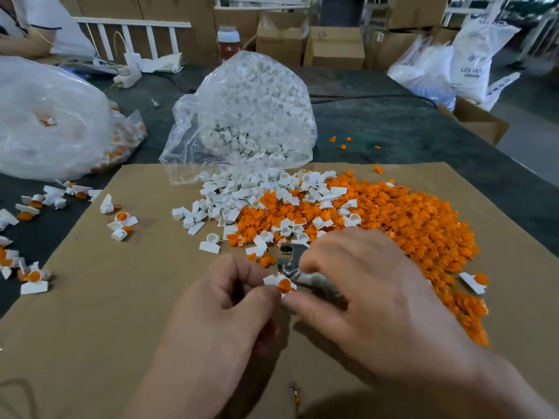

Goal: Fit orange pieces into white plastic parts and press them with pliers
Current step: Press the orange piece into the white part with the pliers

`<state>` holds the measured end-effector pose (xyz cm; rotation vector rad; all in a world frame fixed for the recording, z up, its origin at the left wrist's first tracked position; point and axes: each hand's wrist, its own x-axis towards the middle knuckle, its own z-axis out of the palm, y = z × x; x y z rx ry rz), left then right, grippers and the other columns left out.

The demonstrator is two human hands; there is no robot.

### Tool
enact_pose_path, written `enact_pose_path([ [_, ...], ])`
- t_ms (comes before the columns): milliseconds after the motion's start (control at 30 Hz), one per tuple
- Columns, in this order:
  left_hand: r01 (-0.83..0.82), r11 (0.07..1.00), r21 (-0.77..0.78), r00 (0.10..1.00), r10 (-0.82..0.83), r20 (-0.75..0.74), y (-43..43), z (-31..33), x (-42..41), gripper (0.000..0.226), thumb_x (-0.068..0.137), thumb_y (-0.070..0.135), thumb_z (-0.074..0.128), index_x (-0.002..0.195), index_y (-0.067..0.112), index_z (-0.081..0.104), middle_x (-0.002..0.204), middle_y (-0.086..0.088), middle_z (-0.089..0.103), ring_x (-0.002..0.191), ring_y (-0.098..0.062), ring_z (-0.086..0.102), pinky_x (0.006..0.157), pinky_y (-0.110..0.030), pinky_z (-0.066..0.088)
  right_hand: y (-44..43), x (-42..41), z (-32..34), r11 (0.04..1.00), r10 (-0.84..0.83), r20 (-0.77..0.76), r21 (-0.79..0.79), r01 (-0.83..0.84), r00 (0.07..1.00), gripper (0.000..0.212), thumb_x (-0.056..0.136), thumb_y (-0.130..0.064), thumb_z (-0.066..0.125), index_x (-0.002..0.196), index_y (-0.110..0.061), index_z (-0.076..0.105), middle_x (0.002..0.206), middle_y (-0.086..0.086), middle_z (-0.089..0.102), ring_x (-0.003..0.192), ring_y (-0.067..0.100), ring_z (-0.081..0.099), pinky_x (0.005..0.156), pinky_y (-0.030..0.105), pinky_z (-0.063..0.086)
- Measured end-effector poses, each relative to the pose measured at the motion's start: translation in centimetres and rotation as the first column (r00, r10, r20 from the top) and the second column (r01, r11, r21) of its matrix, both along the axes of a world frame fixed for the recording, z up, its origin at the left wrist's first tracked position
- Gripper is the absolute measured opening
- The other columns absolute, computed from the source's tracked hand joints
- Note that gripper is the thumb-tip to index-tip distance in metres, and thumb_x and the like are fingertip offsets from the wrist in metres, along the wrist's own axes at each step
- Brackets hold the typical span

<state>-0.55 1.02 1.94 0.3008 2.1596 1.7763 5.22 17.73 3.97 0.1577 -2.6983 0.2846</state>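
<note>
My left hand (223,303) pinches a white plastic part with an orange piece set in it (282,284) just above the cardboard sheet (127,297). My right hand (369,294) grips metal pliers (290,258), whose jaws stick out above the part; its thumb also touches the part from the right. Behind the hands lies a big heap of loose orange pieces (408,225). A smaller heap of white parts (239,198) spills from an open clear bag (248,113).
Assembled white-and-orange parts (121,222) lie scattered on the left of the cardboard and on the dark table (393,125). A large clear bag (48,116) sits far left. Cardboard boxes, white sacks and a bottle (228,40) stand behind. Another person's arm is at the top left.
</note>
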Motion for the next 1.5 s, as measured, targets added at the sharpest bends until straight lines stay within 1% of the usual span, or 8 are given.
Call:
enact_pose_path([
  [267, 0.114, 0.987, 0.109, 0.983, -0.096, -0.158, -0.1, -0.2, 0.3, 0.008, 0.078, 0.038, 0.068, 0.084, 0.033, 0.069, 0.059, -0.002, 0.068, 0.052, -0.013, 0.064, 0.049, -0.015, 0.047, -0.6, 0.4, 0.2, 0.999, 0.032, 0.101, -0.019, -0.030, 0.994, 0.031, 0.097, -0.032, 0.033, 0.091, -0.020, 0.061, 0.081, -0.007, 0.057, 0.071, 0.011, 0.052, 0.059, 0.033, 0.050],
  [733, 0.201, 0.753, 0.627, 0.909, -0.382, 0.168, 0.4, -0.7, 0.1, 0.048, 0.054, 0.038, 0.096, 0.081, 0.009, 0.070, 0.062, -0.017, 0.061, 0.043, -0.024, 0.058, 0.038, -0.025, 0.047, -0.2, 1.3, 0.1, 0.916, 0.167, 0.078, -0.382, -0.125, 0.983, 0.018, 0.098, -0.051, 0.029, 0.090, -0.042, 0.043, 0.089, -0.022, 0.050, 0.084, 0.000, 0.054, 0.060, 0.019, 0.042],
  [900, 0.222, 0.858, 0.463, 0.968, -0.253, 0.005, 0.1, -1.4, -0.1, 0.049, 0.058, 0.058, 0.088, 0.082, 0.020, 0.070, 0.062, -0.011, 0.064, 0.046, -0.023, 0.061, 0.043, -0.027, 0.049, -0.6, 1.0, -0.3, 0.885, 0.161, 0.077, -0.453, -0.109, 0.984, 0.024, 0.098, -0.054, 0.030, 0.086, -0.039, 0.044, 0.085, -0.018, 0.053, 0.079, 0.005, 0.057, 0.059, 0.024, 0.046],
  [1033, 0.214, 0.968, 0.127, 0.880, -0.135, -0.456, -0.6, -2.4, -0.2, 0.038, 0.080, 0.072, 0.063, 0.098, 0.039, 0.065, 0.071, 0.003, 0.068, 0.057, -0.018, 0.066, 0.049, -0.037, 0.054, -1.0, 1.0, 0.0, 0.695, 0.177, 0.250, -0.717, 0.059, 0.952, 0.034, 0.096, -0.053, 0.037, 0.076, -0.030, 0.052, 0.065, -0.010, 0.057, 0.055, 0.003, 0.054, 0.044, 0.021, 0.039],
  [1133, 0.171, 0.968, -0.182, 0.541, -0.246, -0.804, -0.8, -2.9, -0.8, 0.022, 0.098, 0.061, 0.045, 0.108, 0.043, 0.054, 0.092, 0.024, 0.059, 0.076, 0.003, 0.060, 0.061, -0.019, 0.051, -0.9, 0.8, 0.3, 0.251, 0.392, 0.469, -0.882, 0.399, 0.791, 0.034, 0.098, -0.032, 0.043, 0.066, -0.021, 0.048, 0.047, -0.006, 0.041, 0.036, 0.010, 0.031, 0.036, 0.024, 0.022],
  [1200, 0.176, 0.972, -0.159, 0.545, -0.230, -0.806, -0.9, -3.4, -1.1, 0.022, 0.099, 0.059, 0.047, 0.110, 0.042, 0.055, 0.092, 0.023, 0.060, 0.076, 0.002, 0.061, 0.060, -0.020, 0.052, -0.8, 0.7, 0.5, 0.133, 0.472, 0.452, -0.885, 0.446, 0.757, 0.029, 0.097, -0.027, 0.044, 0.069, -0.018, 0.047, 0.048, -0.002, 0.039, 0.035, 0.011, 0.027, 0.038, 0.022, 0.019],
  [1300, 0.232, 0.961, 0.148, 0.862, -0.133, -0.489, -0.8, -4.3, -1.2, 0.035, 0.087, 0.064, 0.065, 0.107, 0.034, 0.066, 0.076, 0.001, 0.069, 0.060, -0.022, 0.067, 0.049, -0.047, 0.056, -0.7, 0.9, 0.4, 0.346, 0.364, 0.386, -0.901, 0.261, 0.848, 0.033, 0.100, -0.034, 0.047, 0.069, -0.023, 0.053, 0.049, -0.008, 0.048, 0.039, 0.006, 0.042, 0.039, 0.023, 0.032],
  [1500, 0.227, 0.929, 0.294, 0.965, -0.173, -0.199, -0.4, -2.9, -0.8, 0.032, 0.075, 0.054, 0.080, 0.089, 0.027, 0.072, 0.067, -0.010, 0.070, 0.053, -0.024, 0.068, 0.048, -0.029, 0.054, -0.7, 0.8, -0.4, 0.791, 0.090, 0.193, -0.610, 0.047, 0.977, 0.030, 0.092, -0.058, 0.037, 0.082, -0.034, 0.052, 0.078, -0.015, 0.058, 0.070, 0.004, 0.057, 0.055, 0.020, 0.045],
])
